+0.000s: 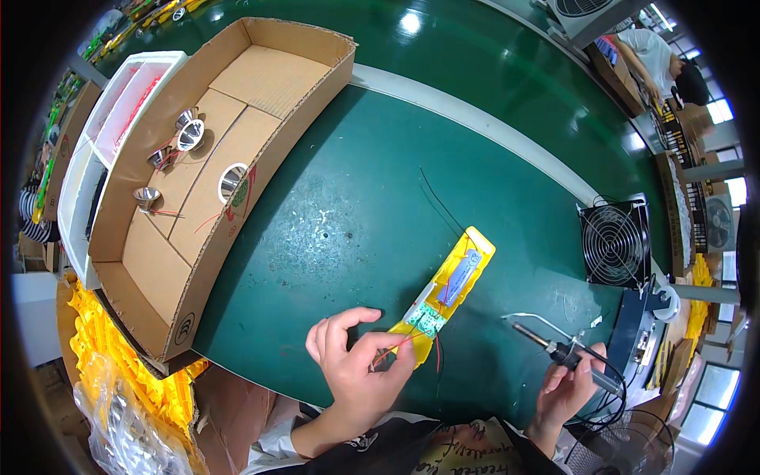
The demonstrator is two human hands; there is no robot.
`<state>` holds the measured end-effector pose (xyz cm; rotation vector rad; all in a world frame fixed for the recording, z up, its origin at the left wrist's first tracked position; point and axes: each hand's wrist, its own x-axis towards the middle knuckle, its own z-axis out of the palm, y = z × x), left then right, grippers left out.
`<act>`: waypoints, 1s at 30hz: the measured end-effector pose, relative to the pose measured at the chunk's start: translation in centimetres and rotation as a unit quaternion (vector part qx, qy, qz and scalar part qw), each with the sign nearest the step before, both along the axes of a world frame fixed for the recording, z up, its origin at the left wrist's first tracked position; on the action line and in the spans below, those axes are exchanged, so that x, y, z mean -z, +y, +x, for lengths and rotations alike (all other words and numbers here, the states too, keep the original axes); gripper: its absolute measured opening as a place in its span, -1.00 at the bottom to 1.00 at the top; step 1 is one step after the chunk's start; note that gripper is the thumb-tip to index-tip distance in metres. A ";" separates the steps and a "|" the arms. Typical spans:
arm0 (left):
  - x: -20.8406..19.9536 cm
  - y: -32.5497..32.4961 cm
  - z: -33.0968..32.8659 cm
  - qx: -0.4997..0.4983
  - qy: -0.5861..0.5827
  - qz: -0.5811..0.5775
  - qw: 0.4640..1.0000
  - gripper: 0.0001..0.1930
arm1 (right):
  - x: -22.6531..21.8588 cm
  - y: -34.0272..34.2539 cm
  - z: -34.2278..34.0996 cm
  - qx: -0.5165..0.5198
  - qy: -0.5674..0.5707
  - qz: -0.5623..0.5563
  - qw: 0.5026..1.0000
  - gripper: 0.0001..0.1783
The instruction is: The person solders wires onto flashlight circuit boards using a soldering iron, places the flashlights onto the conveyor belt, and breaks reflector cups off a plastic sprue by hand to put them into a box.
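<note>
A long yellow plastic housing [478,244] lies aslant on the green table in front of me. Inside it are a blue-grey battery [461,277] and a green circuit board [427,320] with red and black wires. At the housing's near end, my left hand [360,372] pinches a thin red wire [383,358] between thumb and fingers. To the right, my right hand [568,389] grips a soldering iron [560,353] by its dark handle. A thin bent metal tube [532,316] runs alongside the iron. Its tip points toward the housing but stays apart from it.
A cardboard box [317,99] at the left holds several silver reflector cups [190,136] with red wires. A black fan [615,244] stands at the right table edge. Yellow plastic parts [119,332] lie at the lower left. Another person [653,59] sits at the far right.
</note>
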<state>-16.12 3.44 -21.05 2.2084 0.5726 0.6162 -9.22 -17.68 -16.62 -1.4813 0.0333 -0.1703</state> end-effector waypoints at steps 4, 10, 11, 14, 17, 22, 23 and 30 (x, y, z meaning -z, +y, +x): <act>0.2 0.1 0.1 0.012 0.001 0.002 1.000 -0.86 | 0.2 2.0 -0.6 -0.093 -0.009 0.005 0.996 -0.72; 0.3 0.3 -0.2 0.019 -0.023 -0.017 0.999 -0.84 | 1.7 4.4 -1.3 -0.097 0.013 -0.001 0.995 -0.67; 0.3 0.3 -0.3 0.019 -0.022 -0.017 0.999 -0.84 | 2.1 4.4 -1.5 -0.104 0.007 -0.005 0.995 -0.68; 0.3 0.3 -0.6 0.025 -0.010 -0.038 0.999 -0.86 | 2.8 4.5 -2.2 -0.111 -0.009 -0.029 0.993 -0.68; 0.4 0.3 -0.7 0.022 -0.004 -0.040 0.999 -0.86 | 2.9 4.4 -2.5 -0.118 -0.003 -0.047 0.992 -0.69; 0.4 0.4 -0.6 0.025 -0.011 -0.040 0.999 -0.86 | 2.9 4.7 -2.4 -0.115 -0.006 -0.040 0.993 -0.69; 0.4 0.4 -0.6 0.026 -0.011 -0.040 0.999 -0.86 | 3.0 4.7 -2.4 -0.119 -0.008 -0.041 0.992 -0.69; 0.4 0.4 -0.7 0.022 -0.009 -0.036 0.999 -0.85 | 3.0 4.7 -2.4 -0.128 -0.005 -0.043 0.991 -0.69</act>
